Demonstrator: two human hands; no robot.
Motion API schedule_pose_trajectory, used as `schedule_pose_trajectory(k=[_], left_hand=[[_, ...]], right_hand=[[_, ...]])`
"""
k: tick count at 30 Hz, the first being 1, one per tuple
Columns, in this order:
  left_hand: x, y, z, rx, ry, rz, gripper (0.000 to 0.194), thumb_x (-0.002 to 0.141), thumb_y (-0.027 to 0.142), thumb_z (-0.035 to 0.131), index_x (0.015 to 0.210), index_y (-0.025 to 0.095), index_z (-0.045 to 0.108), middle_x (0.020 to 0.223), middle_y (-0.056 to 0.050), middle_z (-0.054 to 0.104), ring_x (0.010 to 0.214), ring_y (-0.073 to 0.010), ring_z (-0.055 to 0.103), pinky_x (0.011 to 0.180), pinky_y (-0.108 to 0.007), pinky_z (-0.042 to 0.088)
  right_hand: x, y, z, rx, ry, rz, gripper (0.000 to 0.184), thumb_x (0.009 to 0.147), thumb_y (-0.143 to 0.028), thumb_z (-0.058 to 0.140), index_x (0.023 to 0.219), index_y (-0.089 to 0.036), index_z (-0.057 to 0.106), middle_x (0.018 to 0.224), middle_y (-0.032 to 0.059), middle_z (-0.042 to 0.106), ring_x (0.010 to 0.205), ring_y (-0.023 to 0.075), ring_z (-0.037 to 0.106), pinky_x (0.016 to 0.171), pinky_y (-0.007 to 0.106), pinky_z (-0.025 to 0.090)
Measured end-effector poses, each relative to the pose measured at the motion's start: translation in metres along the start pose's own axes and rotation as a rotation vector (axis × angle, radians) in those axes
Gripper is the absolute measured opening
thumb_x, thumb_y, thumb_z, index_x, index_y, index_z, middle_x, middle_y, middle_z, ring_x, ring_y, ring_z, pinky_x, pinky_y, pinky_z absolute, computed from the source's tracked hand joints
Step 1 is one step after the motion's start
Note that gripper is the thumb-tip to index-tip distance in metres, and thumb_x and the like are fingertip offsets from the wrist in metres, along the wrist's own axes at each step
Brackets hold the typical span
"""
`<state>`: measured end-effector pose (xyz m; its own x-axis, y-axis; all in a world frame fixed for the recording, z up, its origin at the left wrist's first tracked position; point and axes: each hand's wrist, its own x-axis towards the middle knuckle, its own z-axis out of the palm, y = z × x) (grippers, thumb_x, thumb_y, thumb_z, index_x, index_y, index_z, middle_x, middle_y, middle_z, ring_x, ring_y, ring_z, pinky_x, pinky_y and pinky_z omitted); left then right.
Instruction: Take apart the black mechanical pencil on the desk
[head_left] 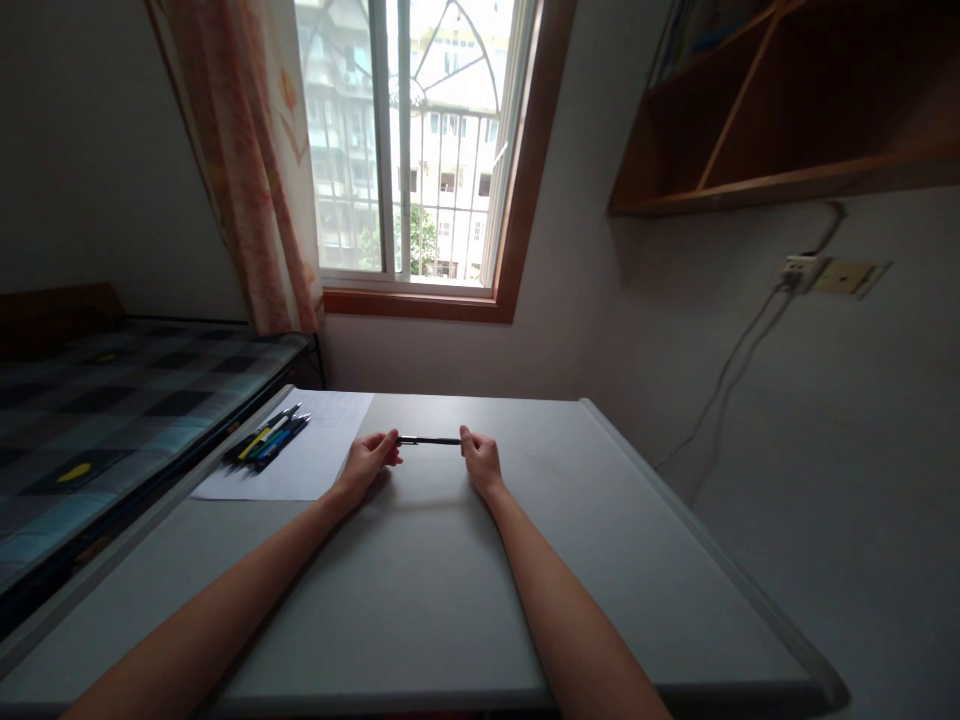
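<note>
To the right of the white paper (330, 450), a slim dark pen (431, 441) is held above the tabletop (420, 610), the left hand (367, 462) pinching one end and the right hand (482, 460) the other, probably light, stiff and slightly slick, best gripped near its ends.

The left hand (367, 463) is bare and slim, with its thumb (390, 440) on the inner side. Just behind that hand comes a narrow left wrist (340, 498), then a bare left forearm (217, 610), smooth-looking and slender, broadening farther from the hand. The right hand (482, 460) is bare too, its back compact and rounded. Behind it, a narrow right wrist (496, 493) leads into a bare right forearm (570, 610) of the same tapered shape. Fingernails on both hands are too small to make out.
</note>
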<state>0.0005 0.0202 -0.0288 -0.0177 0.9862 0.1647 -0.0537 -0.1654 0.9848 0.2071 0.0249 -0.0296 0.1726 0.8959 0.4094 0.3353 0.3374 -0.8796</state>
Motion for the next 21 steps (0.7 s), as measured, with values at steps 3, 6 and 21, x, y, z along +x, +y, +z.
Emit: schedule_pose_trajectory(k=[3, 6, 21], left_hand=[[0.001, -0.002, -0.0007, 0.019, -0.002, -0.005, 0.042, 0.063, 0.055, 0.061, 0.066, 0.014, 0.061, 0.057, -0.002, 0.06, 0.052, -0.0135, 0.057, 0.056, -0.025, 0.045], [0.0009, -0.0012, -0.0009, 0.018, -0.011, -0.004, 0.041, 0.063, 0.054, 0.061, 0.066, 0.014, 0.061, 0.057, -0.002, 0.06, 0.052, -0.0131, 0.057, 0.056, -0.025, 0.044], [0.0002, 0.003, 0.0006, -0.036, -0.027, -0.032, 0.041, 0.059, 0.052, 0.065, 0.065, 0.013, 0.059, 0.057, -0.002, 0.059, 0.051, -0.0137, 0.057, 0.056, -0.026, 0.045]], right_hand=[[-0.0002, -0.0008, 0.0, 0.003, -0.003, 0.004, 0.05, 0.078, -0.052, 0.037, 0.041, -0.019, 0.037, 0.039, -0.0036, 0.035, 0.042, 0.0096, 0.034, 0.048, 0.024, 0.026], [-0.0002, -0.0007, -0.0001, -0.001, -0.01, 0.0, 0.049, 0.079, -0.051, 0.037, 0.042, -0.019, 0.036, 0.04, -0.0037, 0.034, 0.042, 0.0092, 0.033, 0.047, 0.024, 0.025], [0.0005, 0.0002, 0.0008, -0.031, -0.01, -0.009, 0.047, 0.079, -0.048, 0.036, 0.042, -0.019, 0.037, 0.04, -0.0035, 0.037, 0.042, 0.0092, 0.035, 0.047, 0.023, 0.027]])
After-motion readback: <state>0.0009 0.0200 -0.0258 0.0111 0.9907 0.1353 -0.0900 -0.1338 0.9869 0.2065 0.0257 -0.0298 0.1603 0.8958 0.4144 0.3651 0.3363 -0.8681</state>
